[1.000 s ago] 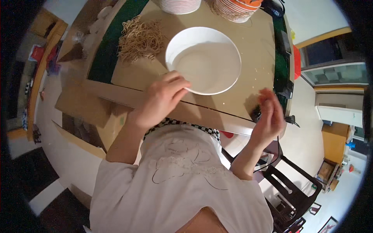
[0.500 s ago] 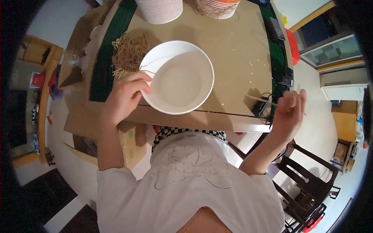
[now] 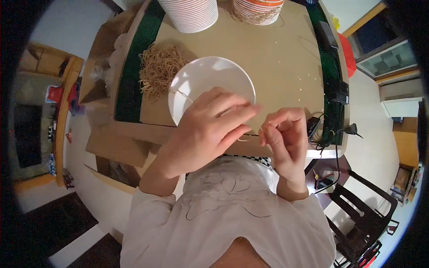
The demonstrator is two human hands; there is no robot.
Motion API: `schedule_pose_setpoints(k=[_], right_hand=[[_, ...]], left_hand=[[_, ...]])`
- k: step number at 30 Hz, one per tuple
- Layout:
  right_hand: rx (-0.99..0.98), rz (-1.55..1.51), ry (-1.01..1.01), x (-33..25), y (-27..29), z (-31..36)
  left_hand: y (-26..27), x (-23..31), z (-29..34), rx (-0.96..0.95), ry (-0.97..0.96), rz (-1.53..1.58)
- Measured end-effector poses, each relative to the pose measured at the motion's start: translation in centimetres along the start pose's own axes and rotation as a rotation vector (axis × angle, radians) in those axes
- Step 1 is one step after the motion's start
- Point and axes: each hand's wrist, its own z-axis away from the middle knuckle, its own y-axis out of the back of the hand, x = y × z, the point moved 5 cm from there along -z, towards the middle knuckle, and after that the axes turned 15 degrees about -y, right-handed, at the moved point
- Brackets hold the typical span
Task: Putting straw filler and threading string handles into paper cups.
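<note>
A large white paper bucket (image 3: 232,71) stands mouth up near the table's front edge, and a thin tan string (image 3: 181,94) crosses its left rim. My left hand (image 3: 208,127) is over the bucket's near side, its fingers stretched toward the right and apart. Facing it, my right hand (image 3: 288,138) has thumb and fingers pinched together. A short bit of tan string shows beside those fingertips, below the left fingers; the rest is hidden. Left of the bucket lies a tangled heap of tan string (image 3: 158,69).
At the far side stand a stack of white buckets (image 3: 192,15) and a second stack with an orange top (image 3: 259,9), tan strands around it. Black adapters and cables (image 3: 319,134) lie along the table's right edge. A dark chair (image 3: 362,210) stands at the right.
My left hand has let go of the bucket's rim and moved right across it. My right hand has come in from the right to meet it. The view has shifted slightly.
</note>
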Motion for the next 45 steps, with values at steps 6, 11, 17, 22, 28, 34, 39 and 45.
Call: schedule_pose_setpoints(k=[6, 11, 17, 22, 28, 34, 39, 45], right_hand=[[0.06, 0.246, -0.082, 1.3, 1.0, 0.8], [0.152, 0.334, -0.021, 1.7, 1.7, 0.8], [0.17, 0.317, 0.08, 1.6, 2.4, 0.4], [0.183, 0.336, 0.097, 1.7, 2.8, -0.1], [0.191, 0.321, 0.012, 2.6, 3.4, -0.8], [0.181, 0.213, -0.035, 3.6, 4.0, -0.9], [0.205, 0.246, 0.077, 3.4, 4.1, -1.2], [0.169, 0.198, 0.037, 3.8, 4.1, -1.5]], left_hand=[[-0.7, -0.6, 1.0, -0.037, 0.083, 0.11], [-1.2, -0.9, 1.0, -0.043, 0.167, 0.151], [-2.8, -0.8, 0.1, -0.082, 0.224, 0.132], [-4.1, -0.7, -0.1, -0.098, 0.275, 0.157], [-4.3, -1.0, 0.0, -0.056, 0.304, 0.194], [-4.6, -1.6, 0.2, -0.065, 0.409, 0.234], [-5.1, -1.7, 0.3, -0.139, 0.431, 0.209], [-5.4, -1.9, 0.3, -0.057, 0.489, 0.282]])
